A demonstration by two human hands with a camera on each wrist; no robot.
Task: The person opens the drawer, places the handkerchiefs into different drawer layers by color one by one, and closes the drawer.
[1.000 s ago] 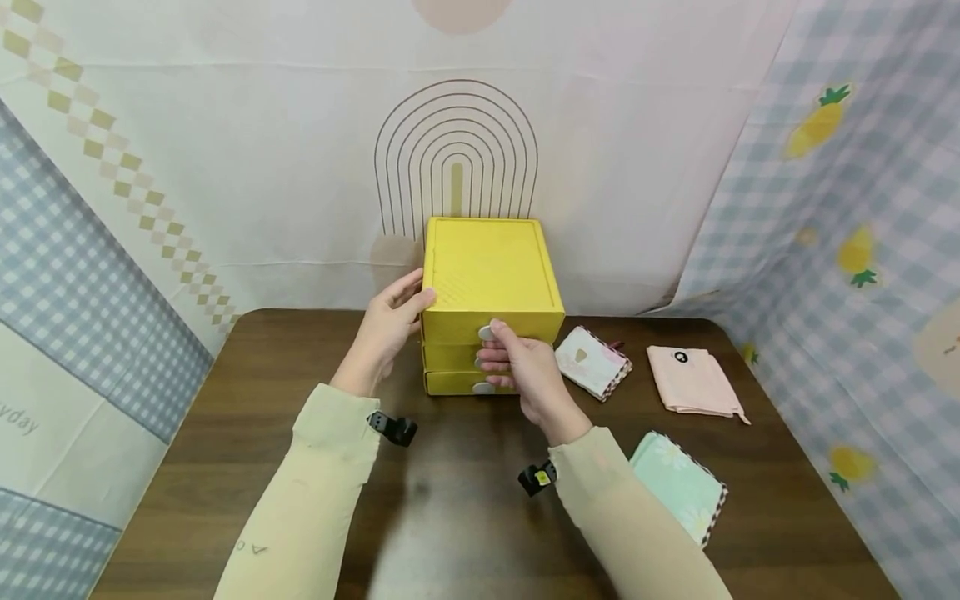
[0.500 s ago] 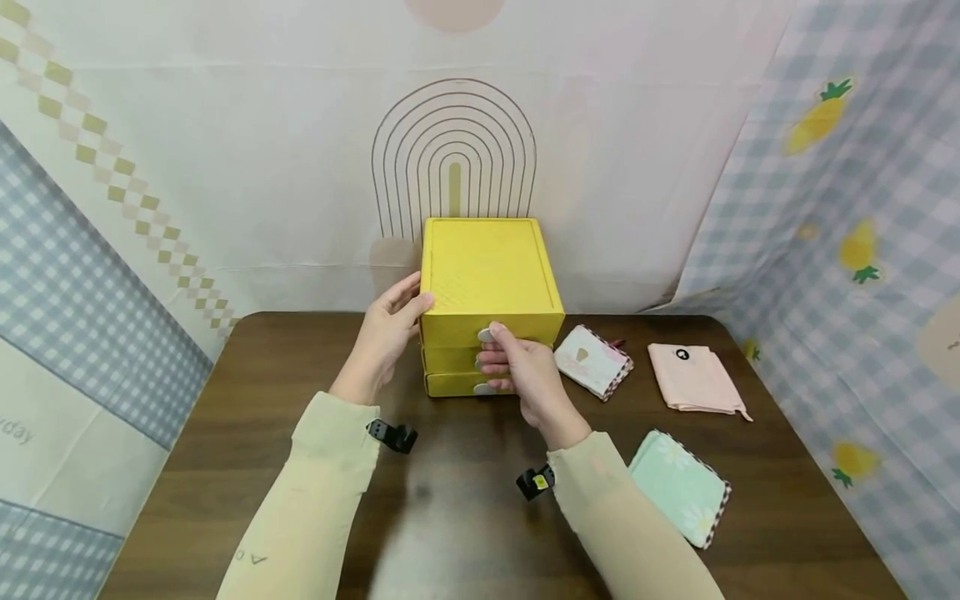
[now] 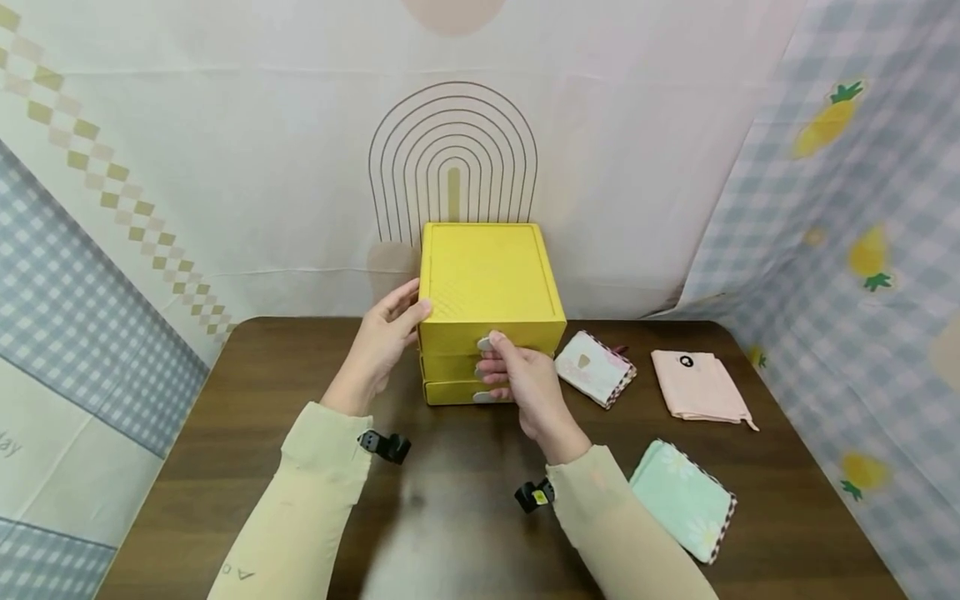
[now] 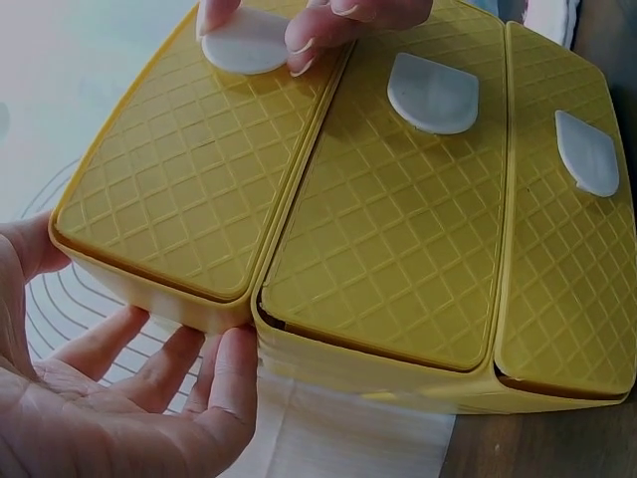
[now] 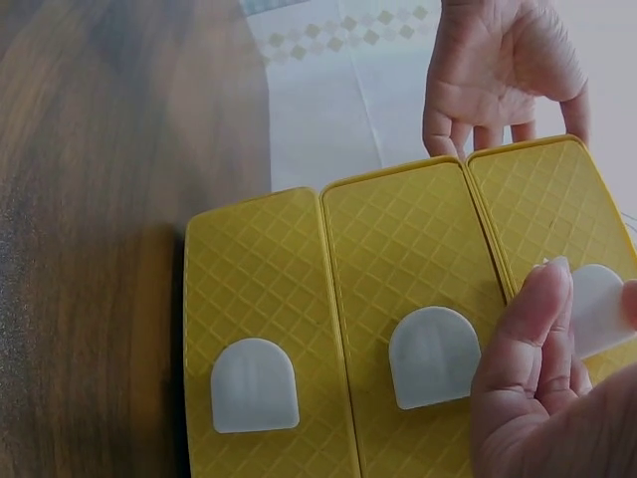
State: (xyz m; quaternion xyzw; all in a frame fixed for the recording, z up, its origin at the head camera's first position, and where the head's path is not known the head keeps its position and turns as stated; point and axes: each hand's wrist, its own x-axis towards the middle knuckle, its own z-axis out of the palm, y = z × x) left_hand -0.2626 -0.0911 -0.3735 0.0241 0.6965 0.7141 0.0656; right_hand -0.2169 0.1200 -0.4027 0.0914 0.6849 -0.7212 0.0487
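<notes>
A yellow chest of three stacked drawers [image 3: 487, 271] stands at the back of the table, its drawers pushed in. Each drawer front has a waffle texture and a white tab handle; the middle handle [image 4: 433, 93] and the bottom handle [image 5: 254, 385] show plainly in the wrist views. My left hand [image 3: 378, 342] rests against the chest's left side, thumb at the top front corner and fingers along the side wall. With thumb and fingers my right hand [image 3: 531, 387] pinches the top drawer's handle [image 4: 246, 42], partly covering it.
To the right of the chest lie a folded white cloth [image 3: 595, 368] with a checked edge, a folded pink cloth [image 3: 701, 387] and a folded mint-green cloth [image 3: 684, 496] with daisies. Patterned fabric [image 3: 300, 167] hangs behind the dark wooden table [image 3: 255, 392].
The scene sits slightly lower in the head view. Both hands keep the same places on the chest, and its drawers look unchanged.
</notes>
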